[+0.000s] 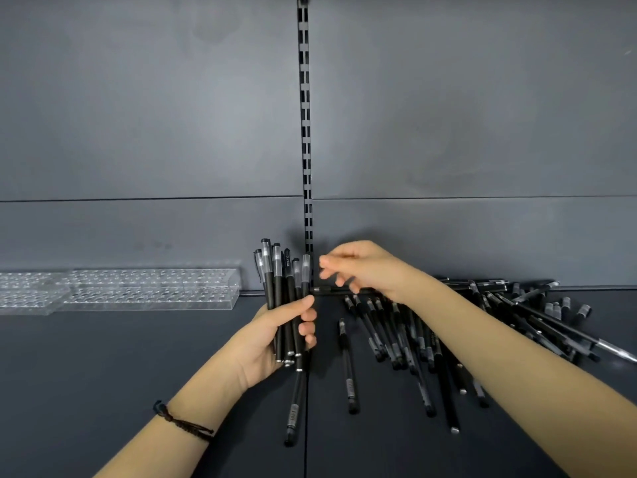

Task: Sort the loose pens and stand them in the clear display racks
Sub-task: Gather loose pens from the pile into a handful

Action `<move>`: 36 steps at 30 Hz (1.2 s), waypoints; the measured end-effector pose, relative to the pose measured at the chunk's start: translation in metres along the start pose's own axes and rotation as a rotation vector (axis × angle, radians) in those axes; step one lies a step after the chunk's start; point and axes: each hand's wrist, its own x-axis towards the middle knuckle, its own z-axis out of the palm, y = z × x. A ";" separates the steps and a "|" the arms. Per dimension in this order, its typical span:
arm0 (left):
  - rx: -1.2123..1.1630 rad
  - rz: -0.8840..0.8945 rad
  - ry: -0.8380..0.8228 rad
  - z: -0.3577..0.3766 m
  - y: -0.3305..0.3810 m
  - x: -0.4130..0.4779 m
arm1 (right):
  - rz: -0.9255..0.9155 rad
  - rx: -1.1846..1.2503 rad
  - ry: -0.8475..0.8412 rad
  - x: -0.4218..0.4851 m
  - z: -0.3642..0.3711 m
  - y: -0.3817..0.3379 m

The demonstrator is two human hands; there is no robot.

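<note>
My left hand (275, 336): fingers wrapped round an upright pen bundle (286, 291). Right hand (358, 270): fingers loosely bent, holding nothing, over the loose pens (413, 332). Clear racks (151, 288) lie well left.

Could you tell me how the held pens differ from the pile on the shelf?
The bundle stands upright, gripped by the left hand; the pile lies flat on the shelf. The bundle is aligned, caps up; the pile is scattered at mixed angles. Both are black pens.
</note>
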 end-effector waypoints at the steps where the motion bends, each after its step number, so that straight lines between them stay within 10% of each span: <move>1: 0.014 0.027 0.031 -0.002 0.000 0.002 | -0.015 -0.144 0.089 0.005 -0.005 0.010; 5: -0.004 0.077 0.125 -0.004 0.001 0.005 | 0.005 -0.555 0.286 0.020 -0.018 0.051; 23: 0.010 0.054 0.137 -0.005 0.007 0.007 | 0.003 -0.859 0.049 0.033 -0.008 0.060; 36: 0.053 0.038 0.154 0.005 0.004 0.004 | -0.029 0.306 -0.002 -0.031 -0.009 0.005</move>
